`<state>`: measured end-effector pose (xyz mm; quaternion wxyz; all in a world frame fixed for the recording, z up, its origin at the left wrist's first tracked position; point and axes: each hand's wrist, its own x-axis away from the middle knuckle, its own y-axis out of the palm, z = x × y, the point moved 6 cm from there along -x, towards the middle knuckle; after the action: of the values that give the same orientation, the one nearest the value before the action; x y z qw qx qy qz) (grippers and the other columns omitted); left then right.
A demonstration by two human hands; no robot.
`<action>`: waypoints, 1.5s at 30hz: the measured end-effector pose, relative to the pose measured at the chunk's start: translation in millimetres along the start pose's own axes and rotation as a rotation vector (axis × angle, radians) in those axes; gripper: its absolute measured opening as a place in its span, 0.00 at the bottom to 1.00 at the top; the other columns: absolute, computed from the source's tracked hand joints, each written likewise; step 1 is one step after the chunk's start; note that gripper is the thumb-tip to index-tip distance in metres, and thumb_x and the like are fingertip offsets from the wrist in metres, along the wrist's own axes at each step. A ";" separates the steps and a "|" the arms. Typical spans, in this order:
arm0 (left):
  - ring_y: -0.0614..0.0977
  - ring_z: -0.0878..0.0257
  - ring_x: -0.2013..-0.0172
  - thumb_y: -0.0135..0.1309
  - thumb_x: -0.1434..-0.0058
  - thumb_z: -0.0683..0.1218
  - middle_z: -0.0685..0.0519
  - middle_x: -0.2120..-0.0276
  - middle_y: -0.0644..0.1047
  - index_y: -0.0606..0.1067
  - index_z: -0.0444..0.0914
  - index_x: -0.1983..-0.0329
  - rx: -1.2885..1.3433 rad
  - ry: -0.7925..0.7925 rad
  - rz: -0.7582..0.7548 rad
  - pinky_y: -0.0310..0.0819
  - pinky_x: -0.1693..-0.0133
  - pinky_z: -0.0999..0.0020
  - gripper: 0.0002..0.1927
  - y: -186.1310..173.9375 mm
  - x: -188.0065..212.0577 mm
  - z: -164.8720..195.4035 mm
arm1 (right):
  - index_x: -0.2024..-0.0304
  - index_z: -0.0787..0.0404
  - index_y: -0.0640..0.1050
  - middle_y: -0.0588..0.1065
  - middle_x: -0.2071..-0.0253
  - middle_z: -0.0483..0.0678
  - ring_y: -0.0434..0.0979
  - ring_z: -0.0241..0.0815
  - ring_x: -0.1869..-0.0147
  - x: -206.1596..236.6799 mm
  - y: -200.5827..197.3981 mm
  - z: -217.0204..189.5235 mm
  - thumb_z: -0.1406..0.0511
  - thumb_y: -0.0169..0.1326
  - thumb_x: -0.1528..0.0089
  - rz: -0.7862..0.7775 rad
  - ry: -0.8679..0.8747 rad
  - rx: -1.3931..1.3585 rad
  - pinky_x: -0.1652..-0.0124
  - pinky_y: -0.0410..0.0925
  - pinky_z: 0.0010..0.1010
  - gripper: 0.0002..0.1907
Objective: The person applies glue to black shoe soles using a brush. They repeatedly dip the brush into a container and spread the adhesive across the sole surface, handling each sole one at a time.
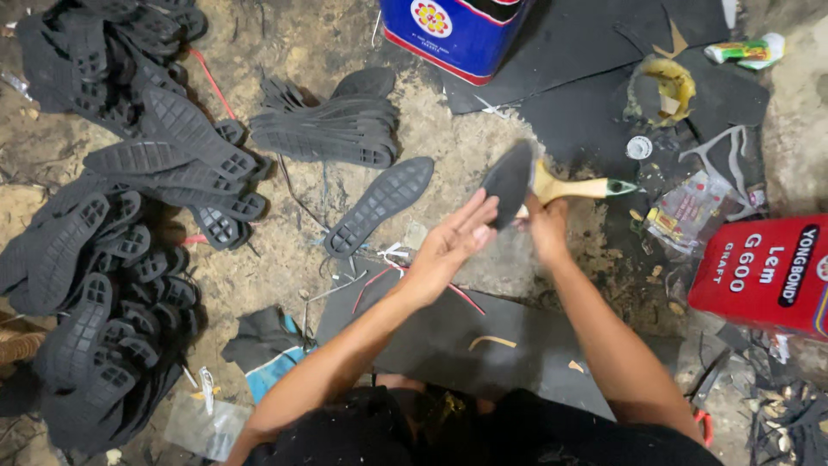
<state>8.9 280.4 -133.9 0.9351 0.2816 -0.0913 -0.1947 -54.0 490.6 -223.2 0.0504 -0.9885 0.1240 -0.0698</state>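
Both forearms reach out over a dark mat [448, 336] on the floor. Left hand [453, 242], fingers flat and open, props a black sole [509, 181] upright; right hand [546, 226] seems closed round a yellow-handled brush [578, 187] laid against it. Gluing looks underway; further strokes need the sole held steady.

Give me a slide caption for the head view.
Left hand steadies a black shoe sole while right hand holds a yellow-handled brush against it.

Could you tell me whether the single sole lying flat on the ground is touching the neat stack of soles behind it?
No, the single sole lies apart from the stack of soles, with bare ground between them.
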 end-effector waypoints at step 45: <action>0.58 0.40 0.27 0.44 0.41 0.41 0.36 0.27 0.60 0.63 0.28 0.30 -1.774 0.094 -0.042 0.44 0.27 0.48 0.33 -70.3 51.0 -105.1 | 0.59 0.69 0.80 0.78 0.67 0.63 0.79 0.64 0.64 -80.2 30.8 -73.9 0.59 0.61 0.34 -0.058 -0.555 0.996 0.62 0.72 0.50 0.16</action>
<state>62.7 257.0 -257.0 0.8080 -0.5374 0.1369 -0.1989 -149.5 475.1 -164.1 0.5389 -0.8299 0.0311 0.1409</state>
